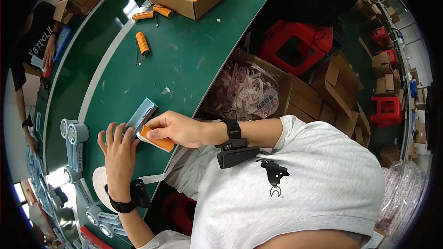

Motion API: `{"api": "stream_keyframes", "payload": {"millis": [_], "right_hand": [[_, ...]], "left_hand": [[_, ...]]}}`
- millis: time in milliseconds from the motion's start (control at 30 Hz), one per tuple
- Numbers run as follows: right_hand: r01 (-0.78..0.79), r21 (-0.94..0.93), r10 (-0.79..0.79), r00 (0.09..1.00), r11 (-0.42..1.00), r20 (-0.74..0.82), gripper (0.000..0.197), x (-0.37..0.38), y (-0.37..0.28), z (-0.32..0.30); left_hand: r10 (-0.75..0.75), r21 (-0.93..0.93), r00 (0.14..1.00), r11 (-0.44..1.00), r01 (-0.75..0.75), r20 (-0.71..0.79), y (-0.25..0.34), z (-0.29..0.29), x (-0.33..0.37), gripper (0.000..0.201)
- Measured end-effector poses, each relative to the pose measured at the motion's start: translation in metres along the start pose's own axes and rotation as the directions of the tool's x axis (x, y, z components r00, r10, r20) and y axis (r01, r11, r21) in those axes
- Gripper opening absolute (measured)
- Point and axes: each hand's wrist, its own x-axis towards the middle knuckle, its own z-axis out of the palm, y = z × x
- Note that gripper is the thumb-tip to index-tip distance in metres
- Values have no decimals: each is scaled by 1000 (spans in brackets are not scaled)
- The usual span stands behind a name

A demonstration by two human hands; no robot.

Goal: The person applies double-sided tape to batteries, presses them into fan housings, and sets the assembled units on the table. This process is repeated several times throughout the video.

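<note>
Right hand (179, 129): orange piece (164, 144) pinched under thumb | left hand (121, 150): at blue casing (142, 112), grip unclear

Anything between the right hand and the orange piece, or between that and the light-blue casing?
Nothing visible for the right hand: it holds the orange piece directly. At the lower end of the light-blue casing, the left hand is close beside the orange piece; whether it obstructs, I can't tell.
</note>
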Motion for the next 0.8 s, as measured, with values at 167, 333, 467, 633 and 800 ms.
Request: {"api": "stream_keyframes", "payload": {"millis": [167, 333, 467, 633, 800], "right_hand": [[297, -454, -248, 954, 840, 166, 33, -28, -56, 15], [541, -616, -411, 839, 572, 355, 32, 9, -62, 7], [549, -786, -465, 796, 285, 388, 30, 16, -48, 2], [476, -742, -410, 864, 471, 293, 30, 19, -45, 0], [580, -667, -524, 789, 467, 320, 25, 17, -47, 1]], "left_hand": [[-44, -43, 999, 998, 43, -22, 1, 4, -3, 17], [8, -135, 1000, 991, -8, 4, 4, -7, 3, 19], [59, -192, 993, 978, -78, -106, -4, 2, -4, 20], [-38, -305, 993, 952, 1, -116, 1, 0, -1, 16], [7, -221, 992, 975, -34, -124, -4, 3, 0, 11]]}}
